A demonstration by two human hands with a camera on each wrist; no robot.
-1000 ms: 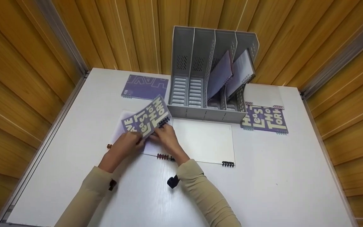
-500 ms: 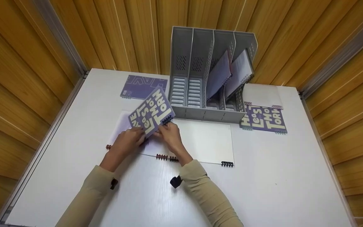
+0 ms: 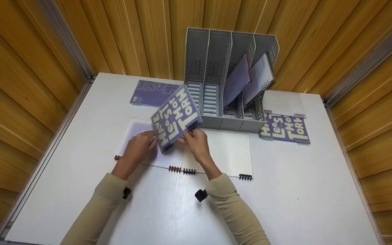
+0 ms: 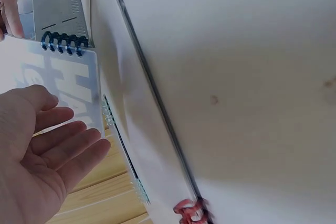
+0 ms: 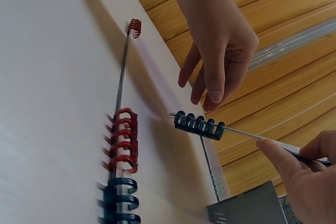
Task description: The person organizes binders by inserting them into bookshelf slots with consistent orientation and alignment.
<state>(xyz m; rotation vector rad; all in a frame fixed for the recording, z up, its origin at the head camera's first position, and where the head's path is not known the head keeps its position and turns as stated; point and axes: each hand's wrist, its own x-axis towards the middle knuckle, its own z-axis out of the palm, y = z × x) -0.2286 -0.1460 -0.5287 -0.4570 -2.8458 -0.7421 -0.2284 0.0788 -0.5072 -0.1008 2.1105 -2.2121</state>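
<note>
A purple spiral notebook (image 3: pixel 175 117) with pale block lettering and dark binding rings is held tilted above the table. My right hand (image 3: pixel 197 143) pinches its ringed edge near one corner, thumb against the edge in the right wrist view. Beside the other end is my left hand (image 3: pixel 140 146); its fingers (image 4: pixel 79 145) are loosely spread and do not grip the notebook. Beneath both hands lie a red-ringed notebook (image 3: pixel 131 136) with a purplish translucent cover and a white notebook (image 3: pixel 230 153) with black rings, side by side.
Behind the hands stands a grey file holder (image 3: pixel 223 123) with a purple notebook (image 3: pixel 237 81) and a white notebook (image 3: pixel 259 78) leaning in its right slots. Another purple notebook (image 3: pixel 151 93) lies to its left. More notebooks (image 3: pixel 286 127) overlap at the right.
The held notebook has moved right and up, its lettered cover showing more fully. My right hand moved right with it, while my left hand has come away from its edge.
</note>
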